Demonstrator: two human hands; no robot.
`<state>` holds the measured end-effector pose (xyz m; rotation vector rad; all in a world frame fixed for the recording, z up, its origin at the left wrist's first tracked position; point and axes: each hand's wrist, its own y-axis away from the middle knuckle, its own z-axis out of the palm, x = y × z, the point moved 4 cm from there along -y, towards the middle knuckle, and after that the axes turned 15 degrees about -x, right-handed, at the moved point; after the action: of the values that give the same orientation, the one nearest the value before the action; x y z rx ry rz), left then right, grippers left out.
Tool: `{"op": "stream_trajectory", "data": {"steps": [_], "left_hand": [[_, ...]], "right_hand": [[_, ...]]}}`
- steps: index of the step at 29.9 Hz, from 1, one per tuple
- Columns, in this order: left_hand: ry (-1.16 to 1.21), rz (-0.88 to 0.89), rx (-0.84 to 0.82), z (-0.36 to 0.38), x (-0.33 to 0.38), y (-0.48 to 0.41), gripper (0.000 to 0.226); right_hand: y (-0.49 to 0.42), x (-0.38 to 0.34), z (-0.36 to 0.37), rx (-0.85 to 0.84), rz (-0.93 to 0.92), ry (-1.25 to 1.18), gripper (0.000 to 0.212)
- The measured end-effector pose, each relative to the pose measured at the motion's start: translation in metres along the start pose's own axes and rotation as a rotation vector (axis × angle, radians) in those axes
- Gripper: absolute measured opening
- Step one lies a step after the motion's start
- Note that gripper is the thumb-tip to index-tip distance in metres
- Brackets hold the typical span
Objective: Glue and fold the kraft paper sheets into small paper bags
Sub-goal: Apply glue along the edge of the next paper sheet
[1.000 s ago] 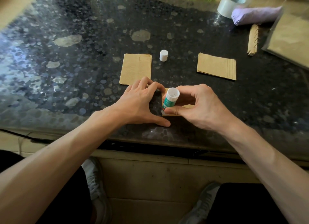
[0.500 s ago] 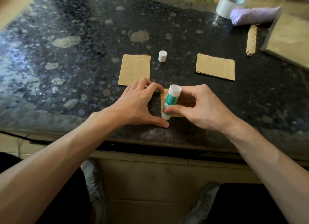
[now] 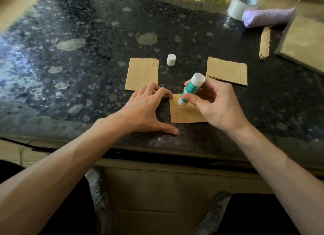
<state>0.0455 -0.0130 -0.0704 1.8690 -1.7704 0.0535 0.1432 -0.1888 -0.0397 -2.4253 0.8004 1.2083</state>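
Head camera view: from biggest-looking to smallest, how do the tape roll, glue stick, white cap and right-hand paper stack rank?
1. the paper stack on the right
2. the tape roll and the glue stick: about alike, and the roll lies farther off, so unranked
3. the white cap

Brown kraft sheets [image 3: 142, 74] on a black speckled table [image 3: 70, 62] — glue stick [image 3: 191, 89] green and white, cap [image 3: 171, 59] white.
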Motion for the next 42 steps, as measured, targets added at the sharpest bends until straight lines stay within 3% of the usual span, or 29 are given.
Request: {"op": "stream_trajectory", "data": {"steps": [4,8,10,18,30,42], "left_hand": [[0.020,-0.002,-0.010,-0.001,0.000,0.000,0.100],[0.088,-0.010,0.058,-0.002,0.001,-0.001,0.063],[0.088,-0.015,0.060,-0.001,0.002,-0.001,0.055],[0.027,0.003,0.080,0.000,0.001,0.000,0.060],[0.024,0.001,0.096,0.000,0.002,-0.001,0.061],[0.020,0.006,0.103,0.001,0.001,-0.002,0.062]], "right_hand": [[-0.001,0.004,0.010,-0.071,0.032,0.121,0.032],[-0.002,0.001,0.009,-0.069,0.025,0.153,0.035],[-0.003,0.000,0.008,-0.058,0.020,0.173,0.036],[-0.003,0.002,0.006,-0.028,0.041,0.207,0.041],[0.000,0.003,0.007,-0.169,0.038,0.117,0.034],[0.008,0.001,0.006,-0.180,0.022,0.082,0.033]]}}
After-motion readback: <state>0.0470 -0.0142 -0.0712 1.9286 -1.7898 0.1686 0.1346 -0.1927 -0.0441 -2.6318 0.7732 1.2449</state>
